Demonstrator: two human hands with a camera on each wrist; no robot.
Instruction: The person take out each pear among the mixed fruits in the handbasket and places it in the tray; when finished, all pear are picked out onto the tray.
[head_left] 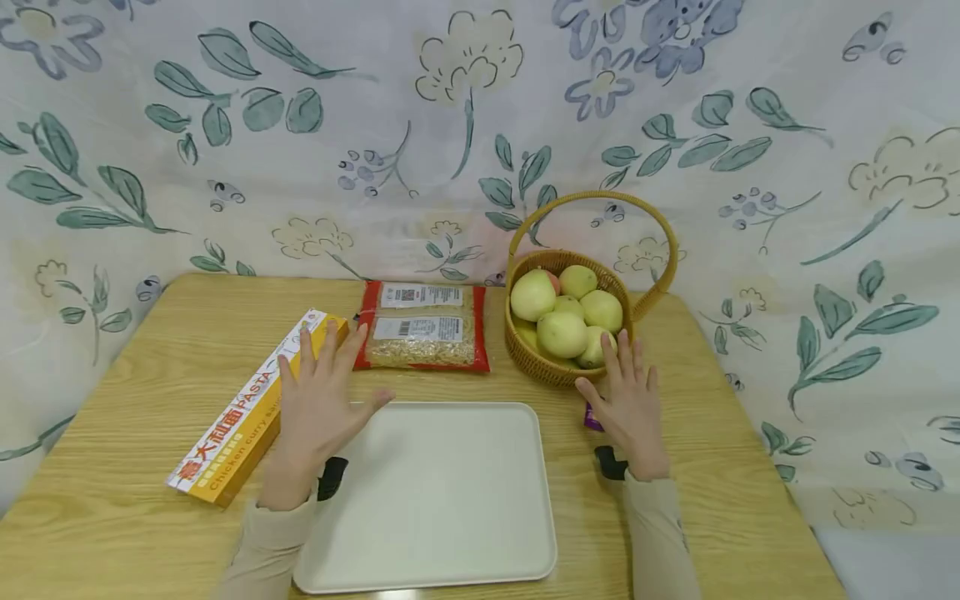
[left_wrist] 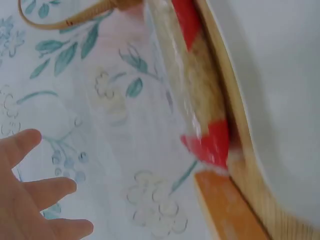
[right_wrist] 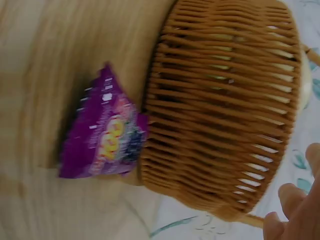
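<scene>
I'm seeing the long orange-and-white cardboard pasta box (head_left: 243, 421) lying on the left part of the pale wooden table (head_left: 127, 417), just left of the left hand (head_left: 318, 408) — the nearer hand, spread and holding nothing. Its long axis is slanting, far end pointing toward the far edge, near end toward the left edge; I'm judging that a grasp would be turning on that slant. The right hand (head_left: 628, 408) is hovering spread too, also holding nothing, and the small purple packet (right_wrist: 105, 135) is lying just left of it, before the brown wicker basket (head_left: 536, 364); its long axis I'm not managing to tell.
</scene>
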